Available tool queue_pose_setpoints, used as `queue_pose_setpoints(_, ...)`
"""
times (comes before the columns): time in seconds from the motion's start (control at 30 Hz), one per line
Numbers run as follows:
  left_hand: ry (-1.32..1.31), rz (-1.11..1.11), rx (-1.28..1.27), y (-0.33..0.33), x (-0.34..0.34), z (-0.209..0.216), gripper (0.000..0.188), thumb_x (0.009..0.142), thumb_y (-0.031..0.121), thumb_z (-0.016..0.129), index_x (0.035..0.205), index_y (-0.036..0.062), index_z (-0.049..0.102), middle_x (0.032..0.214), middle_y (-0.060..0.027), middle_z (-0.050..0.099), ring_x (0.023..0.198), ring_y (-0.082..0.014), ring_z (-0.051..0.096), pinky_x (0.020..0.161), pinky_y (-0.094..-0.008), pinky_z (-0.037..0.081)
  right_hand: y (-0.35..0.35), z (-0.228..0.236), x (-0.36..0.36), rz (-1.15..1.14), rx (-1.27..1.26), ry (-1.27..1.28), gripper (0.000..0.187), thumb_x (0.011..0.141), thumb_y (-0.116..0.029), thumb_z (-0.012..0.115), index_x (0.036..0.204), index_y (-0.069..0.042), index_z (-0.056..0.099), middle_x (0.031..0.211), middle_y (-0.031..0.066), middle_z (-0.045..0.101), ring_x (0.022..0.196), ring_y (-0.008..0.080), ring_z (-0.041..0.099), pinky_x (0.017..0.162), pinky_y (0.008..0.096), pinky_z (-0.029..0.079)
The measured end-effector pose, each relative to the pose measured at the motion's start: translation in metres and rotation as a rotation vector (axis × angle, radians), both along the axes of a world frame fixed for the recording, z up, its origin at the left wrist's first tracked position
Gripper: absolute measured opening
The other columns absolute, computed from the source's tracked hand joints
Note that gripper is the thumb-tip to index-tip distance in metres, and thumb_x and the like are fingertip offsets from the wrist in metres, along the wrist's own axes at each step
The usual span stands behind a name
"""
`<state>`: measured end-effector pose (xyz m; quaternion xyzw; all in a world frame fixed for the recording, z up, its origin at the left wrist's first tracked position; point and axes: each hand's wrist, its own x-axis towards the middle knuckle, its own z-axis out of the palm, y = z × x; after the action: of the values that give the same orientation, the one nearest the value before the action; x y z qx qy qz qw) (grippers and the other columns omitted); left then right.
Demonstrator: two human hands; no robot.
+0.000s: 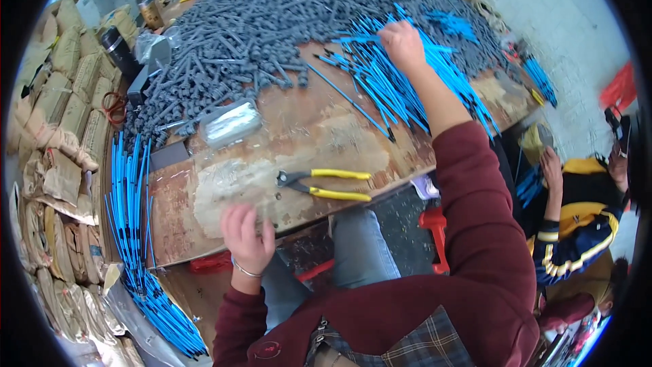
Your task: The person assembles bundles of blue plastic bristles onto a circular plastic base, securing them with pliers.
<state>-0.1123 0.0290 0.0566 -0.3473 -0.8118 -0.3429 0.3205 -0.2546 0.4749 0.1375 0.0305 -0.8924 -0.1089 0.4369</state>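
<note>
My right hand (402,44) reaches over a loose pile of thin blue rods with black ends (390,85) and has its fingers curled on a blue rod; its fingertips are partly hidden. Near the table's front edge, my left hand (249,236) is held with nothing in it, thumb and fingers apart and a little blurred. A bracelet (246,269) circles that wrist. Between my hands lie pliers with yellow handles (339,174), jaws toward the left and handles spread apart.
A large heap of grey plastic fittings (231,34) covers the far table (204,231). A clear plastic-wrapped packet (231,124), scissors (113,107) and a dark flask (119,51) lie leftward. More blue rods (129,211) hang at the left edge. Another person's sleeve (577,224) is at right.
</note>
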Motion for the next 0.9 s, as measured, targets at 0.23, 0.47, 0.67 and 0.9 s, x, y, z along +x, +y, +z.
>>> queue_pose_setpoints(0.23, 0.08, 0.077, 0.017, -0.004, 0.006, -0.007, 0.035, 0.066, 0.005, 0.064, 0.098, -0.0002, 0.052, 0.1, -0.0169, 0.053, 0.096, -0.0372, 0.05, 0.085, -0.0461, 0.041, -0.035, -0.031, -0.022, -0.599, 0.217, -0.395, 0.02, 0.077, -0.024, 0.054, 0.086, -0.01, 0.065, 0.089, 0.0051, 0.06, 0.085, 0.0218, 0.055, 0.082, 0.0558, 0.035)
queue_pose_setpoints(0.47, 0.001, 0.0, 0.115, 0.001, 0.002, -0.008, 0.029, 0.069, 0.005, 0.061, 0.097, -0.0001, 0.053, 0.096, -0.0162, 0.055, 0.093, -0.0333, 0.053, 0.083, -0.044, 0.043, -0.071, 0.056, 0.009, -0.029, 0.071, -0.033, 0.021, 0.082, -0.015, 0.046, 0.099, -0.008, 0.055, 0.089, 0.0114, 0.06, 0.077, 0.0305, 0.058, 0.063, 0.0387, 0.049)
queue_pose_setpoints(0.67, -1.09, -0.346, 1.225, -0.009, -0.036, 0.018, 0.018, 0.091, 0.013, 0.047, 0.103, 0.0013, 0.052, 0.096, -0.0112, 0.058, 0.089, -0.0237, 0.057, 0.082, -0.0375, 0.046, -0.194, 0.126, 0.123, 0.711, -0.554, -0.644, 0.022, 0.083, -0.02, 0.055, 0.097, -0.003, 0.06, 0.08, 0.0123, 0.061, 0.071, 0.0315, 0.058, 0.064, 0.0324, 0.048)
queue_pose_setpoints(0.9, -1.369, -1.396, 1.223, 0.025, -0.024, 0.035, 0.03, 0.093, 0.028, 0.042, 0.107, 0.0026, 0.051, 0.092, -0.0121, 0.059, 0.088, -0.0245, 0.058, 0.081, -0.0368, 0.048, -0.241, 0.018, 0.17, 0.652, -0.469, -0.789, 0.021, 0.083, -0.023, 0.053, 0.08, -0.002, 0.054, 0.069, 0.0174, 0.056, 0.067, 0.0364, 0.056, 0.059, 0.0433, 0.044)
